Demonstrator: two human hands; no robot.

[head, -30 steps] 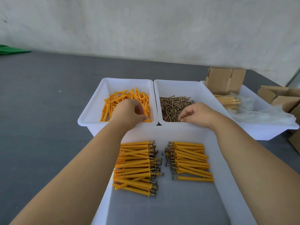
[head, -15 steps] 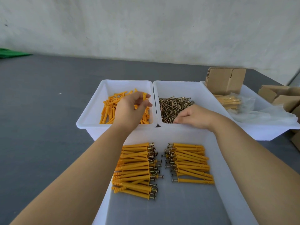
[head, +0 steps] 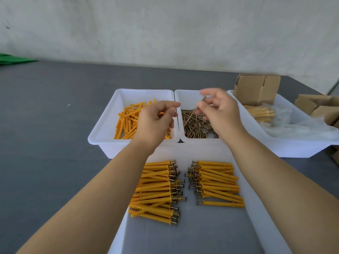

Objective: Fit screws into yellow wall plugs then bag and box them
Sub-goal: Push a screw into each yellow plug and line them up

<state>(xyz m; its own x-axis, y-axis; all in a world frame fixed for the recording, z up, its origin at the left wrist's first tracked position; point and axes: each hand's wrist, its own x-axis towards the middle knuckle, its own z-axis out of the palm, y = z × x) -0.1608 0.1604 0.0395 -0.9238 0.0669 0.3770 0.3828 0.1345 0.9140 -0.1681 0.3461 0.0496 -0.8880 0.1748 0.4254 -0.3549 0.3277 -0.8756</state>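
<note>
The right hand (head: 222, 114) hovers above the bin of screws (head: 190, 96), thumb and forefinger pinching a single screw (head: 192, 114) that slants down and to the left, its tip over the loose brown screws (head: 198, 127) heaped below. The left hand (head: 156, 121) is raised over the inner edge of the neighbouring bin (head: 128, 94), its fingers curled inward; a sliver of yellow shows between them, so it seems to hold a yellow plug (head: 161, 113), though motion blur makes that hard to confirm. Under and beside that hand lie the loose yellow wall plugs (head: 126, 121). The two hands are close together but apart.

Nearer the person, a large white tray (head: 260, 217) holds the fitted pieces in two stacks: the left stack (head: 156, 191) with screw heads pointing right, the right stack (head: 218, 182) with heads pointing left, a narrow gap between them.

To the right, a third white bin (head: 302, 149) holds a folded cardboard box (head: 256, 88) and clear plastic bags (head: 286, 121) with yellow plugs inside. More cardboard boxes (head: 315, 105) sit beyond it on the grey table (head: 45, 125).
</note>
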